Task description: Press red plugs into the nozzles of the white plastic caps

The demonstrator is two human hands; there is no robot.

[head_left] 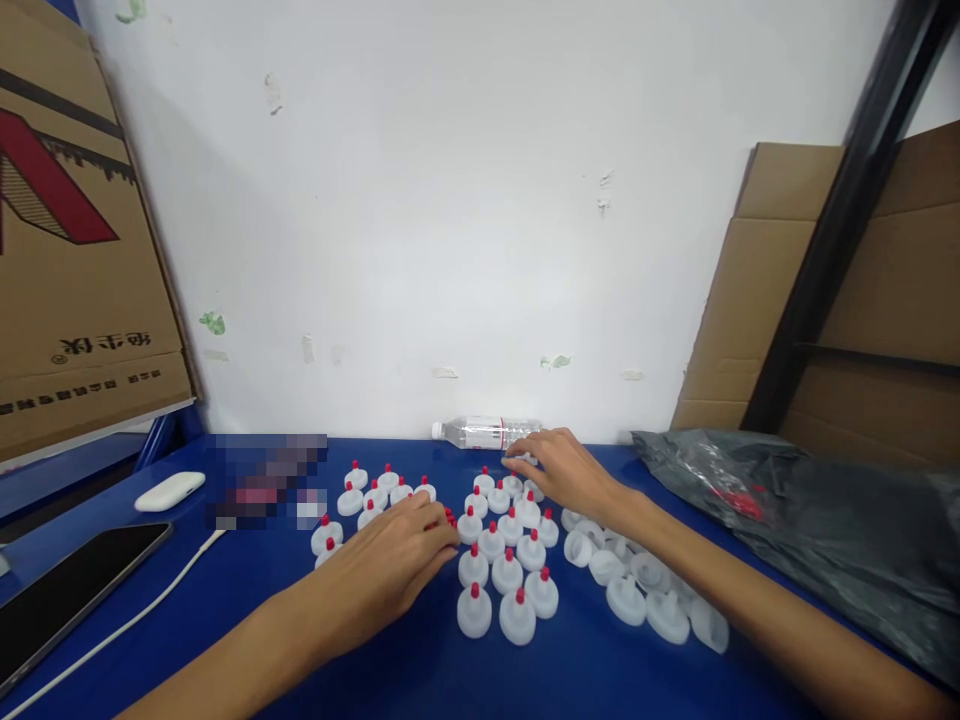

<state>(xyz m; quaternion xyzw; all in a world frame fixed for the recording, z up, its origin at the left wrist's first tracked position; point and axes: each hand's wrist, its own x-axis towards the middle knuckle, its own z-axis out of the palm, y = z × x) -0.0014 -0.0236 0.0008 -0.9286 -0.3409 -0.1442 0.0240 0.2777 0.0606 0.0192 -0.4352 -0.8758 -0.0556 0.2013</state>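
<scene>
My left hand point(401, 540) hovers low over the blue table, fingers curled around several small red tips point(451, 518) that show at its fingertips. To its right stand several white round caps with red tips point(508, 572), upright in loose rows. A second group of such red-tipped caps point(388, 478) is behind and left of that hand, partly covered by it. At the back of the right-hand group, my right hand point(559, 465) bends its fingers together above the caps; what they pinch, if anything, is hidden. Below the right forearm lies a pile of translucent white caps point(626, 600) without red tips, several tilted.
A clear plastic bottle point(487, 433) lies along the white wall. At left are a phone point(75, 590), a white earphone case point(170, 492), a white cable point(142, 622) and a cardboard box point(82, 230). Grey plastic bags point(832, 540) cover the right side.
</scene>
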